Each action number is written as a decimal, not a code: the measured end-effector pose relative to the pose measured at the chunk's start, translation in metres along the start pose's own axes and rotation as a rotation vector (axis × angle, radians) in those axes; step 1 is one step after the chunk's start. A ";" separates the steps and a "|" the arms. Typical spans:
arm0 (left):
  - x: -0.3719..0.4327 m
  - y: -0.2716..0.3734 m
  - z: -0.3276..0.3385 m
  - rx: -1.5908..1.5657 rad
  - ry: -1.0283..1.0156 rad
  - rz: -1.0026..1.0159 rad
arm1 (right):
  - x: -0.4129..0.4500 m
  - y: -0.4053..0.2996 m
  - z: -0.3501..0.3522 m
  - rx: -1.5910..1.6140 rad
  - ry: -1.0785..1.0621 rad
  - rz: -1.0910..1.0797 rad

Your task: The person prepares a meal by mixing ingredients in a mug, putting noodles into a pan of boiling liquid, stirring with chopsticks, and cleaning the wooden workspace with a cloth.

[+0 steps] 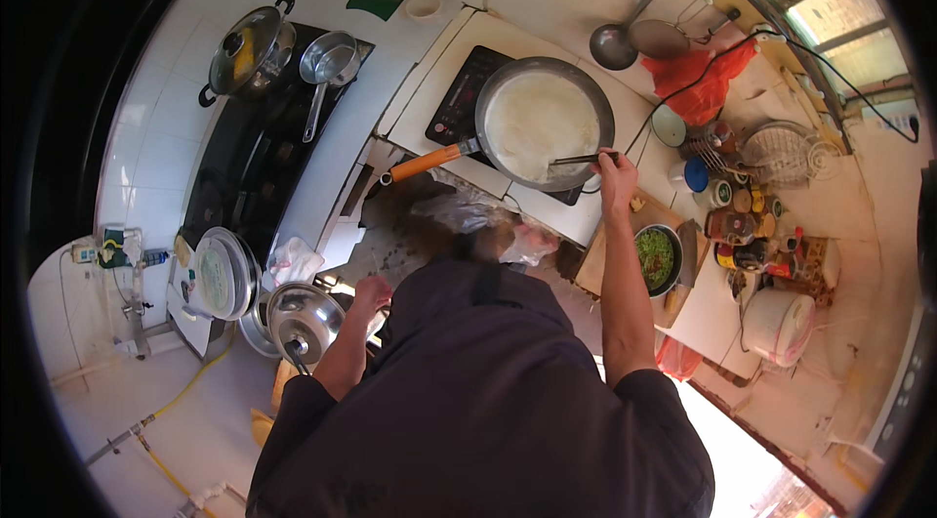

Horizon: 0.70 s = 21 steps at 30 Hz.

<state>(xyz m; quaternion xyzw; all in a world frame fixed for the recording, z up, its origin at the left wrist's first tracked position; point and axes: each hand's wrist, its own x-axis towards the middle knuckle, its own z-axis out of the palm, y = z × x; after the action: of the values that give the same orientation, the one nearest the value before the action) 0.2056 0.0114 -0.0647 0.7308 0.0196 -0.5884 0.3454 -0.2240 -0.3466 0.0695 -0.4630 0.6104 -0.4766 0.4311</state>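
My right hand (616,174) grips dark chopsticks (575,160) at the right rim of a frying pan (606,104). The tips touch a pale, whitish layer of food or batter (542,124) that covers the pan's bottom. The pan rests on a black induction cooker (468,97), its orange-brown handle (424,164) pointing left. My left hand (373,292) hangs low at my left side, near a shiny metal lid (304,320); its fingers look curled, and whether anything is in them cannot be made out. A bowl of chopped greens (656,259) stands right of my right forearm.
A cleaver (688,254) lies beside the greens on a wooden cutting board (596,262). Jars and bottles (732,225) crowd the right counter. Left, a lidded pot (249,56) and a small saucepan (329,60) stand on a black stove (241,152). A ladle (613,47) hangs on the wall.
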 end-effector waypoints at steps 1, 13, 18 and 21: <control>-0.006 -0.001 0.001 -0.001 0.033 -0.005 | 0.005 0.009 0.008 0.123 0.010 0.075; -0.007 -0.040 -0.024 -0.057 0.100 -0.045 | 0.016 -0.035 0.057 0.290 -0.170 -0.110; 0.009 -0.038 -0.021 -0.031 0.013 -0.070 | -0.006 -0.009 0.091 -0.098 -0.300 -0.213; 0.001 -0.020 -0.007 0.001 0.040 -0.071 | -0.015 -0.012 0.101 -0.212 -0.296 -0.283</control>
<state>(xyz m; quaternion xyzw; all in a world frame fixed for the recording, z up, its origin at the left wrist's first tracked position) 0.2032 0.0298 -0.0750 0.7413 0.0522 -0.5856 0.3236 -0.1218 -0.3521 0.0647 -0.6515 0.5163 -0.3924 0.3937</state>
